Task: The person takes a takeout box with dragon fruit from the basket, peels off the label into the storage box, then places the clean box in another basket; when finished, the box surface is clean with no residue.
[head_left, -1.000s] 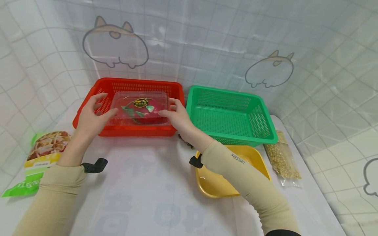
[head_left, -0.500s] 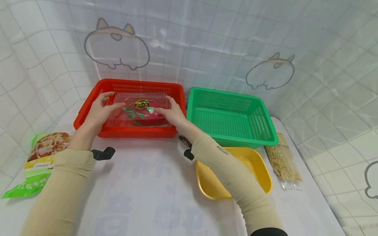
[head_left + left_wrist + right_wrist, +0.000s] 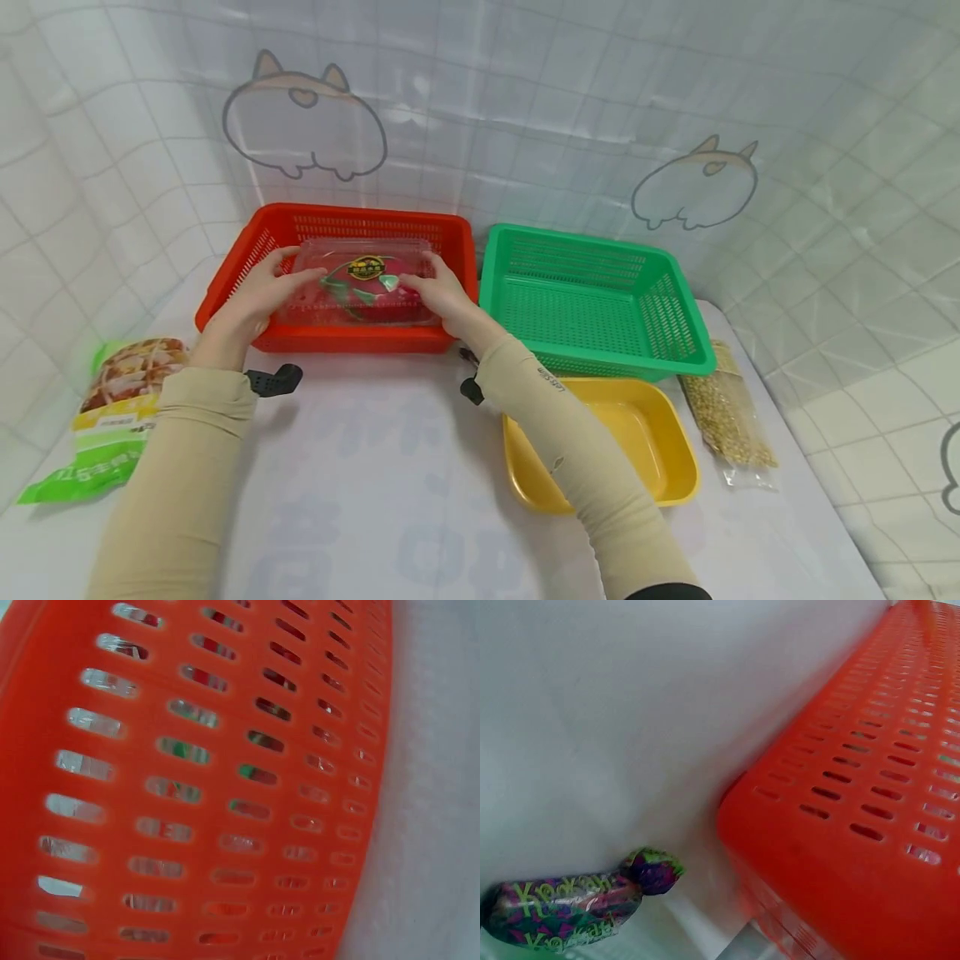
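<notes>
A clear plastic clamshell box [image 3: 363, 313] with a black and gold label sits in the red basket [image 3: 360, 340]. Through its lid shows a pink fruit with green scales, which looks like a dragon fruit. My left hand [image 3: 262, 292] grips the box's left end, thumb over the lid. At the opposite end my right hand [image 3: 447, 298] holds it, its thumb also on top. Both hands' lower fingers are partly hidden. Neither wrist view shows a hand; the left one shows the perforated basket wall [image 3: 217, 772], the right one a basket corner [image 3: 802, 847].
A green basket [image 3: 592, 360] stands to the right, with a yellow tray [image 3: 637, 433] in front. A wrapped candy [image 3: 566, 907] lies by the red basket. A bag of grains [image 3: 727, 412] lies far right, a green and yellow food package [image 3: 123, 417] at left.
My left hand has moved right and closed in on the box's left end. My right hand has settled onto the right end. The box still sits in the red basket.
</notes>
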Action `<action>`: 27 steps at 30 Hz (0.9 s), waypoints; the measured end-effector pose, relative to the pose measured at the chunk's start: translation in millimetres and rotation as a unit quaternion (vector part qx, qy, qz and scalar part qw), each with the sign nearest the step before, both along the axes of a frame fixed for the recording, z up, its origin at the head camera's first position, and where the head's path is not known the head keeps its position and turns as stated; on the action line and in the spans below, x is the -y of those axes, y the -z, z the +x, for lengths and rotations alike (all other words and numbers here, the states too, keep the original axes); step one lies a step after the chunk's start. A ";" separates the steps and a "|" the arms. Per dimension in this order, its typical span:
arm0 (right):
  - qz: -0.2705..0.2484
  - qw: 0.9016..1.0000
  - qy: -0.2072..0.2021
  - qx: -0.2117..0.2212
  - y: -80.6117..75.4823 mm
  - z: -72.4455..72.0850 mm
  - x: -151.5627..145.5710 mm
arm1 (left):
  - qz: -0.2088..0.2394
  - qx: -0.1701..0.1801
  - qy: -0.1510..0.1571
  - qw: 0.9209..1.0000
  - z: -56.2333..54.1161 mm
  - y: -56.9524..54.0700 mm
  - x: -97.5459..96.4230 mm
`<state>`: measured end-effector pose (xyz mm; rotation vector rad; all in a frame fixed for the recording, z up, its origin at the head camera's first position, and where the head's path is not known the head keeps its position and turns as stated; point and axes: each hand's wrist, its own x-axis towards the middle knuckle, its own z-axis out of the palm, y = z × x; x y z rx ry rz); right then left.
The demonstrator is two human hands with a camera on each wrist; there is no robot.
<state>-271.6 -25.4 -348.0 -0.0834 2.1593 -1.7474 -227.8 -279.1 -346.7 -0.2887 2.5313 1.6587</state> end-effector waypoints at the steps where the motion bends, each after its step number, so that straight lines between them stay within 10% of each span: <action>1: 0.000 1.000 0.000 0.001 0.7 -0.4 0.7 | 0.004 0.005 0.006 1.000 -0.6 0.2 0.5; 12: -0.008 1.000 0.010 0.011 3.4 -2.0 3.8 | 0.013 0.032 0.045 0.998 -5.9 2.3 2.7; 27: 0.004 1.000 0.017 0.002 5.1 -3.5 3.9 | -0.019 0.006 0.018 1.000 -3.5 3.6 -0.9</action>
